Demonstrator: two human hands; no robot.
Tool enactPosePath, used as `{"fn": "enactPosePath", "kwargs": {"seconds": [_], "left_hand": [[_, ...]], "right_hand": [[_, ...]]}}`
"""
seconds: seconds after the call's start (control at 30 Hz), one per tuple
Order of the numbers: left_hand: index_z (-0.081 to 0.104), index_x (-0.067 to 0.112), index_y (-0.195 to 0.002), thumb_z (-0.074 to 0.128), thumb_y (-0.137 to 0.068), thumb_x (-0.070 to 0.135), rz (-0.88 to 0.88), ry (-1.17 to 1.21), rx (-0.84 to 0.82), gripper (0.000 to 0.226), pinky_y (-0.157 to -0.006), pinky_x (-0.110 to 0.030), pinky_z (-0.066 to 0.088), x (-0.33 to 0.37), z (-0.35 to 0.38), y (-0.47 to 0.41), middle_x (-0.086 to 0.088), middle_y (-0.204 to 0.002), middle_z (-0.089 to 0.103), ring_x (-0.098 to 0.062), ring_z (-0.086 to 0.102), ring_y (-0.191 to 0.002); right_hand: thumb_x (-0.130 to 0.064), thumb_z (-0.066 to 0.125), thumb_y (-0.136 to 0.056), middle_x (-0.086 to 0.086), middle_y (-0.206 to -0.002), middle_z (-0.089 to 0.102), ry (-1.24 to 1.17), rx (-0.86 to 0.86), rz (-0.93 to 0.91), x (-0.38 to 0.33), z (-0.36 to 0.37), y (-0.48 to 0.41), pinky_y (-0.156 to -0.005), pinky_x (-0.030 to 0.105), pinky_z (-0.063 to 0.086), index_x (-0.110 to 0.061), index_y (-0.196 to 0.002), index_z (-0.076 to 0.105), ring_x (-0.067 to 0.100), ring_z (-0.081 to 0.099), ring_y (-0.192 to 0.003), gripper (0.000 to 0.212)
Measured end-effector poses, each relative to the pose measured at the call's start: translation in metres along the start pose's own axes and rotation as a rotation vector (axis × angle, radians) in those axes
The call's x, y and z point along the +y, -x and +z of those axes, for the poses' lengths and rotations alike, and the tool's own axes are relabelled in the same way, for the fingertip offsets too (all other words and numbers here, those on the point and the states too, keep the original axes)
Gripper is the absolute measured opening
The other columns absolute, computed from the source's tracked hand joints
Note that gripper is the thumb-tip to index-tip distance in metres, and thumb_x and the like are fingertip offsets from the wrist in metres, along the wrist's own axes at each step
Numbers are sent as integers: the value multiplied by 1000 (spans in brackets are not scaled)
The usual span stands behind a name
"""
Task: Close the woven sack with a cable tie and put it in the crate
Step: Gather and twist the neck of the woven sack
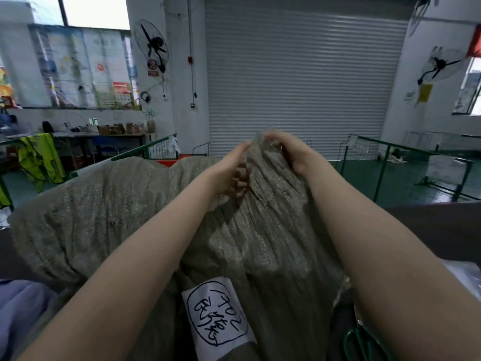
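Note:
A large grey-green woven sack (pixel 265 246) stands in front of me, with a white handwritten label (pixel 217 312) stuck low on its front. Its top is bunched into a neck (pixel 263 157) that rises to chest height. My right hand (pixel 291 152) grips the neck near its top from the right. On the left of the neck, my left hand (pixel 231 170) has its fingers curled into the gathered fabric. No cable tie shows in view. A second filled woven sack (pixel 86 209) lies to the left behind the first.
Green wire-mesh crates stand at the left (pixel 156 149) and right (pixel 406 165) on a green floor. A closed roller door fills the wall ahead. A yellow-green vest (pixel 41 160) hangs at the far left. Green-handled scissors (pixel 364 340) lie at the lower right.

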State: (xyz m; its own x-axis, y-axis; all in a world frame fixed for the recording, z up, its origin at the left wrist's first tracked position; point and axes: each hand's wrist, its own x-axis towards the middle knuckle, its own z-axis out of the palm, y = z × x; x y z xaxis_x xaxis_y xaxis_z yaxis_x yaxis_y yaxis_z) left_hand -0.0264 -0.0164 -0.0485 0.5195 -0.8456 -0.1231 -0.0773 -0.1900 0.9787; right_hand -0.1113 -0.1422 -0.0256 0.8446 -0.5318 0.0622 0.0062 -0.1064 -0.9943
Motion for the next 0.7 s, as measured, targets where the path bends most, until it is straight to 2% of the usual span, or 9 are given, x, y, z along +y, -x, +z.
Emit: {"fn": "enactPosePath", "kwargs": {"seconds": [0.07, 0.17, 0.2, 0.27, 0.37, 0.43, 0.53, 0.63, 0.7], "left_hand": [[50, 14, -65, 30, -85, 68, 21, 43, 0, 61, -54, -21, 39, 21, 5, 9, -4, -56, 51, -17, 49, -54], [51, 13, -69, 34, -91, 55, 95, 176, 24, 51, -44, -19, 47, 47, 11, 15, 0, -35, 60, -15, 56, -52], [52, 12, -71, 38, -93, 49, 118, 228, 39, 45, -50, -23, 47, 54, 10, 17, -1, -37, 62, -16, 55, -58], [55, 9, -80, 49, -93, 33, 152, 319, 83, 28, -57, -29, 46, 65, 7, 17, -5, -60, 64, -17, 53, -66], [58, 4, -98, 56, -89, 10, 240, 348, 239, 11, -50, -28, 51, 77, 5, 7, -7, -75, 58, -18, 56, -64], [53, 9, -85, 57, -86, 3, 344, 380, 303, 8, -48, -26, 51, 82, 8, 4, -9, -73, 57, -19, 57, -62], [46, 13, -76, 57, -84, 0, 472, 375, 317, 19, -54, -26, 50, 86, 13, 3, -7, -72, 54, -18, 55, -63], [50, 11, -93, 57, -85, 1, 561, 323, 252, 15, -65, -28, 51, 89, 25, 6, -5, -75, 56, -18, 57, -69], [54, 12, -86, 57, -86, 4, 582, 303, 126, 8, -62, -24, 52, 89, 31, 10, -2, -65, 63, -15, 63, -64]], "right_hand": [[-38, 48, -87, 0, -62, 67, -95, -67, -130, -21, 7, 3, -62, 23, 50, -14, -80, 65, 15, 61, -59, 30], [-36, 45, -87, 6, -68, 67, -236, -113, -228, -51, 16, 11, -59, 21, 52, -6, -94, 63, 18, 63, -62, 36], [-35, 45, -87, 8, -74, 66, -244, -92, -256, -56, 15, 12, -61, 22, 53, -4, -102, 61, 20, 63, -67, 38], [-34, 47, -87, 7, -77, 63, -237, -20, -288, -62, 12, 14, -62, 24, 50, -5, -102, 61, 20, 60, -70, 36], [-33, 47, -88, -6, -49, 59, -173, 94, -292, -58, 5, 23, -51, 22, 39, -15, -76, 61, 10, 54, -52, 25], [-34, 52, -83, -8, -49, 57, -145, 57, -280, -47, -6, 27, -50, 21, 36, -16, -77, 59, 7, 51, -47, 20], [-37, 65, -69, 0, -84, 66, -51, -154, -178, -25, -20, 33, -72, 28, 48, -14, -101, 63, 15, 61, -75, 39], [-31, 66, -75, -1, -83, 76, 41, -227, -38, -10, -14, 35, -82, 30, 53, -15, -99, 66, 13, 70, -80, 29], [-25, 67, -79, 2, -87, 76, 94, -153, 2, -5, -3, 34, -83, 31, 54, -12, -101, 67, 16, 71, -82, 26]]}}
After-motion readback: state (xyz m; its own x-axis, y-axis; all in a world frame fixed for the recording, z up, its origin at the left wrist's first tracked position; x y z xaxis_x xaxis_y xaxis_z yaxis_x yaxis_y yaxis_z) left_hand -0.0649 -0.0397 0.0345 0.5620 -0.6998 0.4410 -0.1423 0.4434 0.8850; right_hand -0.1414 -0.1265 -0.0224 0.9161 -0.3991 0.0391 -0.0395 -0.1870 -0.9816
